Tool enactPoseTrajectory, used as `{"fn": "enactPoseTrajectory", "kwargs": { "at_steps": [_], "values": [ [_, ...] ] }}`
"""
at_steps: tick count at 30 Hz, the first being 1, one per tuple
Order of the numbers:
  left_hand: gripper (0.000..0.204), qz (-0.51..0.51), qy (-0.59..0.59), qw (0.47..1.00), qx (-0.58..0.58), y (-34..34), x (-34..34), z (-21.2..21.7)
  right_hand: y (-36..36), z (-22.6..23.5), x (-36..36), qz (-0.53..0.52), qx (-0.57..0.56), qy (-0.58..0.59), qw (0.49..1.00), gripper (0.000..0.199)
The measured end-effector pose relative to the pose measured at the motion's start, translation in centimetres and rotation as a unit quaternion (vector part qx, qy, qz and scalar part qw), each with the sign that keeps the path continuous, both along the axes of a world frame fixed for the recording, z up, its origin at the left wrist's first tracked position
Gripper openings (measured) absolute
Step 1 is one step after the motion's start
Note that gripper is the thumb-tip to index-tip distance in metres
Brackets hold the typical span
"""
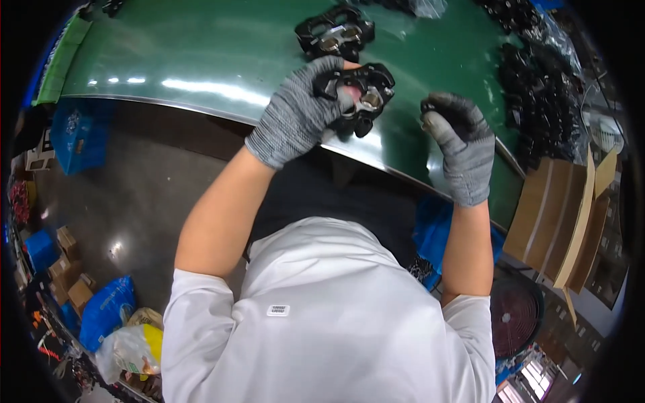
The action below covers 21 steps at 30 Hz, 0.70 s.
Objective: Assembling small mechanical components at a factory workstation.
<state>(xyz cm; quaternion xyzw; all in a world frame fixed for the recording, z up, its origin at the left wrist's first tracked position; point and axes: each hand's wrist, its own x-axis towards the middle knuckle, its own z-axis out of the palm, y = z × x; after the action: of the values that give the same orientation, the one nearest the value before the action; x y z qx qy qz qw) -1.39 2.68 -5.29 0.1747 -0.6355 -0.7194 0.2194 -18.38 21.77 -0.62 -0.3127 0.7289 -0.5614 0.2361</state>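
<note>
Black metal part (356, 94), gripped only by the left hand (299, 114) fingers over the green table (201, 60) edge, may slip and fall while the right hand (460, 144), fingers curled closed on nothing visible, gives no support.

The bench (222, 60) is glossy dark green with a silvery edge. Over it, the left hand (295, 117) wears a grey-and-white speckled knit glove and the right hand (460, 144) a darker grey one with blackish fingers (447, 107). The part (359, 94) at the left hand is black with silver bores, like the second part (336, 33) behind it. Right of the bench stand tan cardboard sheets (561, 221).
</note>
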Motion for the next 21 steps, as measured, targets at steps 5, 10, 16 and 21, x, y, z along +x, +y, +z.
{"fn": "enactPoseTrajectory", "kwargs": {
  "at_steps": [5,10,16,21],
  "values": [
    [0.044,0.004,-0.051,0.992,-0.116,-0.6,-1.1,-0.5,-0.3,-0.7,-0.9,0.035,0.055,0.070,0.995,0.029],
    [0.039,-0.021,-0.078,0.989,-0.126,-0.7,-1.2,0.4,-1.5,-0.7,-1.1,0.074,0.069,0.097,0.990,0.028],
    [0.046,-0.058,-0.113,0.990,-0.068,-1.5,-1.2,-0.2,-2.5,-1.2,-2.4,0.130,0.089,0.168,0.973,0.026],
    [0.044,-0.056,-0.128,0.986,-0.090,-1.4,-1.2,0.4,-2.5,-1.3,-3.0,0.161,0.063,0.196,0.965,0.023]
  ]
}}
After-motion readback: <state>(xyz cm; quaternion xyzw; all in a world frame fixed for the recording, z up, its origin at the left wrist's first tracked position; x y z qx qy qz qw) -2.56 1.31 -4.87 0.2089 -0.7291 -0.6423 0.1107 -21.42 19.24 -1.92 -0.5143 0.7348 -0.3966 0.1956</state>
